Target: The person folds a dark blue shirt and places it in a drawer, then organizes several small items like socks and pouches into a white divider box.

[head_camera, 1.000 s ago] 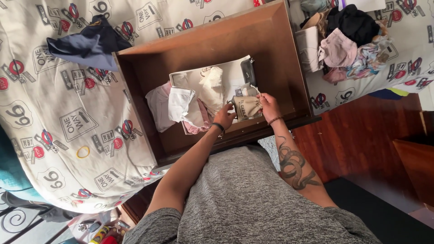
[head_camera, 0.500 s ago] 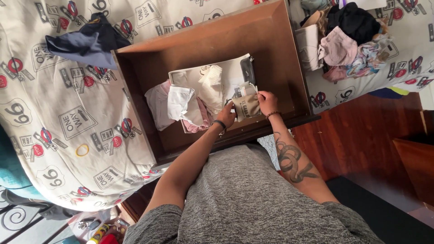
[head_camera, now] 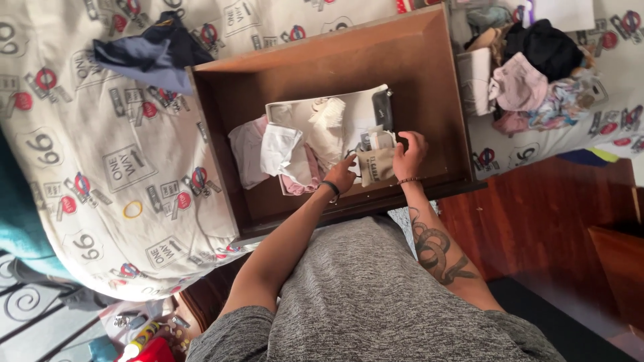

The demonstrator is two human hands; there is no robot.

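Observation:
A brown wooden drawer (head_camera: 416, 74) lies on a bed. Inside it are a white flat box (head_camera: 355, 110), white and pink folded garments (head_camera: 282, 151), a dark slim case (head_camera: 383, 109) and a small beige cloth pouch (head_camera: 377, 164). My left hand (head_camera: 343, 174) touches the pouch's left edge. My right hand (head_camera: 409, 153) grips its right side, holding it down near the drawer's front wall. Both wrists wear bands; my right forearm has a tattoo.
A printed bedsheet (head_camera: 100, 154) covers the bed, with a blue-grey garment (head_camera: 151, 57) at the upper left and a yellow ring (head_camera: 132, 210) on the sheet. A pile of mixed clothes (head_camera: 530, 67) lies right of the drawer. Red-brown wooden floor (head_camera: 537, 214) is at right.
Both hands have set the pouch lower and further right into the drawer beside the white box. The camera view shifted slightly, so everything sits a little to the right.

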